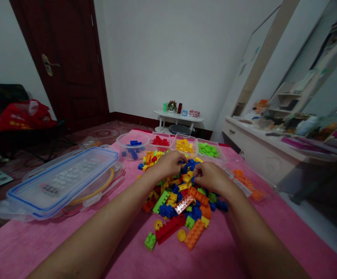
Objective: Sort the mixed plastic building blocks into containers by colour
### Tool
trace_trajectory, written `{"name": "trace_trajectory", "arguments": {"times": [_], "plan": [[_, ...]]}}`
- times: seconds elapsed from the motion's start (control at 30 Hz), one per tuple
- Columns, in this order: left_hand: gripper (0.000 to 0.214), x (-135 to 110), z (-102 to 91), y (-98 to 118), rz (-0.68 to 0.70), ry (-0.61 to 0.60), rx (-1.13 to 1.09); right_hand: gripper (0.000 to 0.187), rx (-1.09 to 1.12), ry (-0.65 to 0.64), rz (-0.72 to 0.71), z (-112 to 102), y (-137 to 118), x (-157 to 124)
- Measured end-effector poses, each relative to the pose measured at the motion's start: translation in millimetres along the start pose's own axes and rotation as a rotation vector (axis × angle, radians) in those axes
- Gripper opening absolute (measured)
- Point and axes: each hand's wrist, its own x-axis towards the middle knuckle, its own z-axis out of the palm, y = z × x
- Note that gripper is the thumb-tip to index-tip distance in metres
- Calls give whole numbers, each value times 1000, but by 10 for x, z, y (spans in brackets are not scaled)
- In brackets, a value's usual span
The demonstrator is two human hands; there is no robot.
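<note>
A heap of coloured plastic bricks lies on a pink cloth. Both of my hands reach into the far side of the heap. My left hand is curled, its fingertips down among blue bricks. My right hand is curled too, pinching at the same blue bricks. What each one grips is hidden by the fingers. Behind the heap stand four clear tubs: blue bricks, red bricks, yellow bricks and green bricks.
A stack of clear lids with blue rims lies at the left on the cloth. A tub of orange bricks sits at the right. A white dresser, a small white table and a dark door stand beyond.
</note>
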Motion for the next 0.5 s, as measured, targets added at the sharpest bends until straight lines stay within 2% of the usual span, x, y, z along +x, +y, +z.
{"name": "trace_trajectory", "arguments": {"times": [0.07,0.13,0.23,0.37,0.43,0.5], "plan": [[25,19,-34,59,-171,9,-327,10,107,133,-11,-9,9,43],[24,35,-55,112,-361,-37,-739,11,223,293,-24,-15,-16,74],[20,36,-67,142,-503,-130,-1185,14,354,455,-52,-9,-98,85],[29,6,-43,109,-526,-253,-1416,17,484,475,-138,31,-185,69],[30,-7,-22,98,-520,-289,-1433,19,543,461,-169,50,-197,64],[21,-4,-21,89,-526,-297,-1417,20,567,482,-165,57,-193,62]]}}
